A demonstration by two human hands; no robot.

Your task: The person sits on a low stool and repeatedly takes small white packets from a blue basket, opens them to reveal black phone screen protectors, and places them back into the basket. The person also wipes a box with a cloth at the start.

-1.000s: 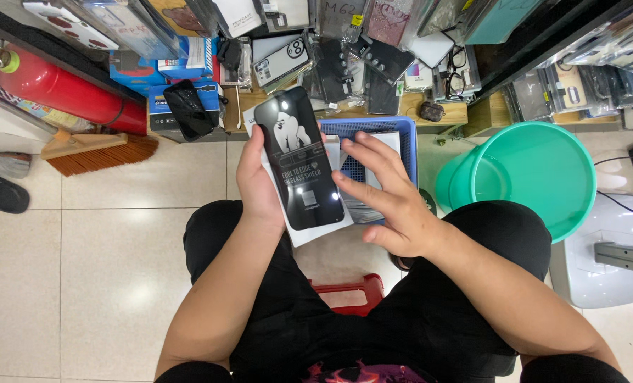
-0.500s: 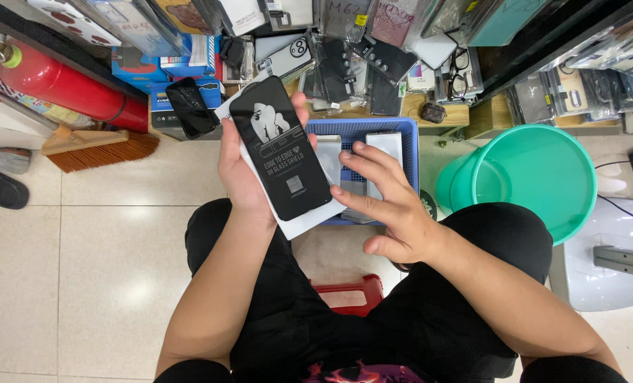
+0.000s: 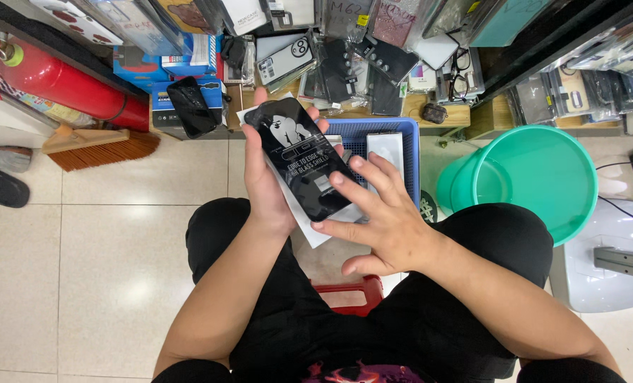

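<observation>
Bright, even indoor light, sharp through the middle

Soft glare sat on the floor tiles (image 3: 129,291) below-left of the grip and on the glossy black packet (image 3: 304,157) held there; shadows were faint, and shelf edges bowed toward the corners.

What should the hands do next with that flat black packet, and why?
Probably slide the black packet off the white one beneath. The left hand grips both, and the right hand already has fingertips on the black packet's lower edge, above the blue basket.
</observation>
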